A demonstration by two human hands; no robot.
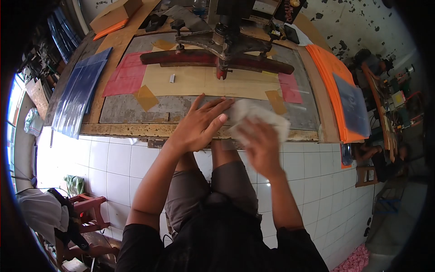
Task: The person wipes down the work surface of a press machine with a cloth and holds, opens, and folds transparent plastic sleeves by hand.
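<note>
My left hand (201,124) lies with its fingers apart at the front edge of a grey, worn plate, fingertips by the lower border of a long pale-yellow sheet (186,84). In my right hand (260,145) is a whitish cloth (274,120), smeared by motion, over the plate's front edge. Brown tape pieces (146,98) and pink sheets (125,75) lie at the yellow sheet's ends. A small white piece (172,78) rests on it. Above stands a press head with a dark red bar (181,57).
Blue clear plastic sheets (84,90) lie at the table's left. Orange sheets (324,77) with a clear blue sheet (351,106) on top are stacked at the right. A cardboard box (115,16) and a phone (291,34) sit at the back. Other people are at both sides.
</note>
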